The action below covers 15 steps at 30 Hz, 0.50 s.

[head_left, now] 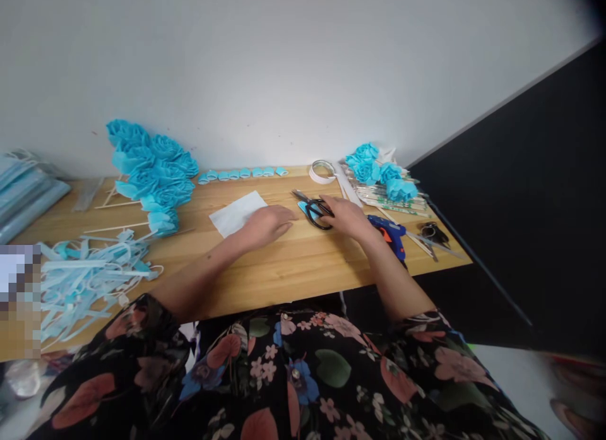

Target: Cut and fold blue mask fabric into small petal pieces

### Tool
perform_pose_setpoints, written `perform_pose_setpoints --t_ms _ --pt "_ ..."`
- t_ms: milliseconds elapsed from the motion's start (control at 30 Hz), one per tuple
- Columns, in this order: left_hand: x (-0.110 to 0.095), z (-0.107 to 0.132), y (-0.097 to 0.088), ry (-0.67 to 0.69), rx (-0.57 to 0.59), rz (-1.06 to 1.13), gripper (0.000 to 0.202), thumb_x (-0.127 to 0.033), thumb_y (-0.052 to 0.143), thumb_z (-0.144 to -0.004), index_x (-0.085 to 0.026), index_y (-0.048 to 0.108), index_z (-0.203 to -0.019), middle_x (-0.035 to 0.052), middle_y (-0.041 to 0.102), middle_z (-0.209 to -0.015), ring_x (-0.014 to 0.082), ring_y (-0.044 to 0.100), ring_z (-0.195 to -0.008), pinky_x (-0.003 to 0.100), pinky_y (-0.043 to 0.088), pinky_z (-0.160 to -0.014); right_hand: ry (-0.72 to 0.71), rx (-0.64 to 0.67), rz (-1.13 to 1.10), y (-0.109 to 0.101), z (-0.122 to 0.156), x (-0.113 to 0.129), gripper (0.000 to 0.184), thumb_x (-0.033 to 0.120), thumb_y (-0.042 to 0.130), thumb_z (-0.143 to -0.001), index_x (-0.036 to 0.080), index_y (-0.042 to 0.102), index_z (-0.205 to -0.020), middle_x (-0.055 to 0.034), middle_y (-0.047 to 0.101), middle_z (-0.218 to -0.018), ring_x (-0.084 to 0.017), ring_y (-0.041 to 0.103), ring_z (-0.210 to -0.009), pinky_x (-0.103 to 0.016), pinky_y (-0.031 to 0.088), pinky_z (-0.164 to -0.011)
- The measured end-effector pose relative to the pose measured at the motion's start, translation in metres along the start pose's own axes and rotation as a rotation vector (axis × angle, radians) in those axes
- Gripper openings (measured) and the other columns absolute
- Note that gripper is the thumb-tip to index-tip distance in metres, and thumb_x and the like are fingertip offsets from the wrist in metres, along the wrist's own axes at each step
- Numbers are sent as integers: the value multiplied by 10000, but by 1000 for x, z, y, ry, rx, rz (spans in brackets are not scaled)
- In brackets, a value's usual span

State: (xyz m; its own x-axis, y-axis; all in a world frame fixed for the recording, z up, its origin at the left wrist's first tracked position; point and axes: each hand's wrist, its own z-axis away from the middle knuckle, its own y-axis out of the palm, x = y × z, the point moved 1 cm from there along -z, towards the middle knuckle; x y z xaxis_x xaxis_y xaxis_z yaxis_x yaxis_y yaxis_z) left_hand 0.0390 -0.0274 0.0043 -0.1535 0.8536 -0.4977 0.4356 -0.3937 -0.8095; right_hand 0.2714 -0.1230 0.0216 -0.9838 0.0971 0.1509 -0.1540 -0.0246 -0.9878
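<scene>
My right hand [348, 218] has its fingers at the black handles of a pair of scissors [319, 214], whose blades point up and to the left. A small blue piece [308, 209] shows partly under the scissors on the tabletop. Over the lower right edge of a white sheet [237, 213] lies my left hand [269, 225], fingers stretched toward the scissors and nothing visible in them. Part of the sheet is hidden by that hand. Just right of my right wrist is a blue glue gun [389, 230] with an orange trigger.
Blue crepe flowers on sticks [156, 168] are heaped at the left. Cut mask strips [95, 276] pile up nearer me. Small rolled blue pieces [245, 173] line the wall side. A tape roll [322, 172], more blue flowers [374, 168] and keys [433, 233] are on the right.
</scene>
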Motion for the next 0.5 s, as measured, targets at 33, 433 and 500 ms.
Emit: perform_pose_setpoints --t_ms 33,433,500 --pt "-2 -6 7 24 32 -2 317 -217 473 -935 -189 717 -1134 125 723 -1210 266 670 -1124 417 511 -986 2 4 -4 0 -1 -1 617 256 635 -881 129 468 -1460 -192 636 -1360 -335 615 -1220 -402 466 -978" --pt "7 -44 42 -161 -43 -20 441 -65 389 -874 -190 676 -1184 99 703 -1245 256 657 -1138 421 499 -1018 122 9 -274 -7 -11 -19 586 333 664 -798 138 564 -1341 -135 730 -1115 -276 691 -976 -359 507 -838" --pt "7 -44 45 -131 -29 -45 441 -67 380 -881 -185 678 -1185 109 696 -1249 257 639 -1153 424 480 -1034 164 -53 -461 -11 -10 -25 588 323 660 -787 148 561 -1339 -115 719 -1082 -235 686 -905 -343 517 -802"
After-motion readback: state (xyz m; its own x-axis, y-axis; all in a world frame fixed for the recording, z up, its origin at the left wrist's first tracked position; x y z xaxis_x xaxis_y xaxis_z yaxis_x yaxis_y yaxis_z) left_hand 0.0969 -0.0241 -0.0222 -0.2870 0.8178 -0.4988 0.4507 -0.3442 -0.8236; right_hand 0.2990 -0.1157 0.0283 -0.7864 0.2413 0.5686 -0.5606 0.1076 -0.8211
